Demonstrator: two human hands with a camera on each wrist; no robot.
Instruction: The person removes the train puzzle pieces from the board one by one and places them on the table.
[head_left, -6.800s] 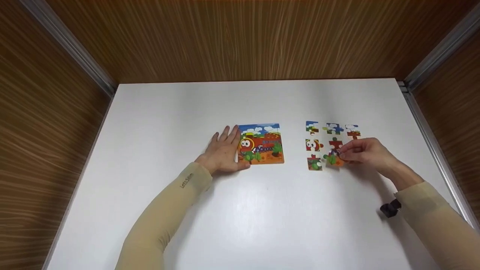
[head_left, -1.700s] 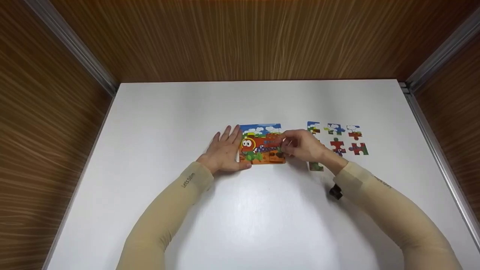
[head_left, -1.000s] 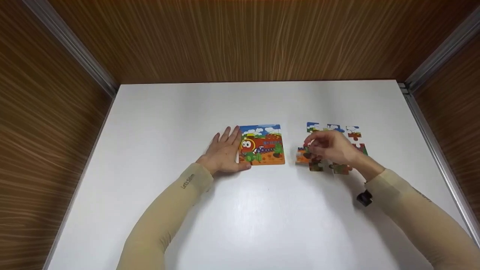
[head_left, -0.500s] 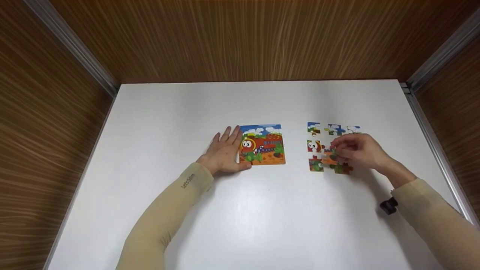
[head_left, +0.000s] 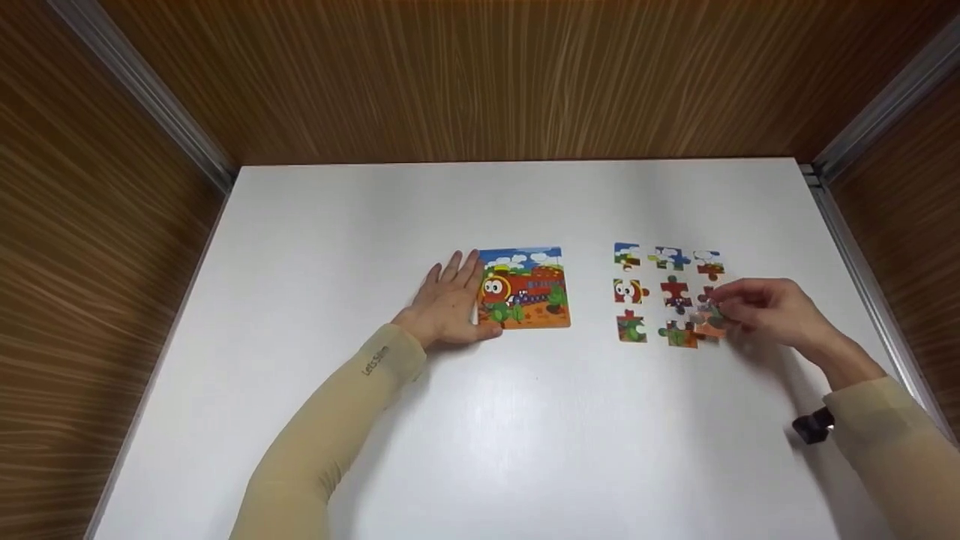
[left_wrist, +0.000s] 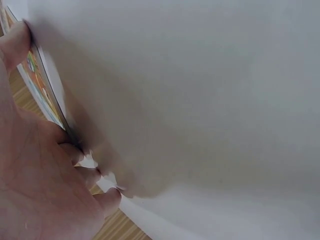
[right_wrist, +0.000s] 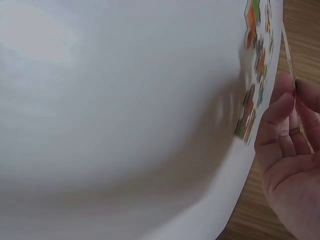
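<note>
My left hand rests spread beside a square picture board showing a red cartoon train, its thumb and a fingertip over the left edge. In the left wrist view, the left hand lies along the board's side. My right hand pinches a green-and-orange puzzle piece between thumb and fingers, at the lower right of the spread pieces. The right wrist view shows that puzzle piece edge-on in the right hand, raised above the table.
Several separate puzzle pieces lie in spaced rows right of the board on the white table. Wood-grain panels enclose the back and sides. A black device hangs at the right wrist.
From over the board's right edge, my right hand has carried the puzzle piece rightward across the rows to their lower right corner. My left hand has stayed at the board.
</note>
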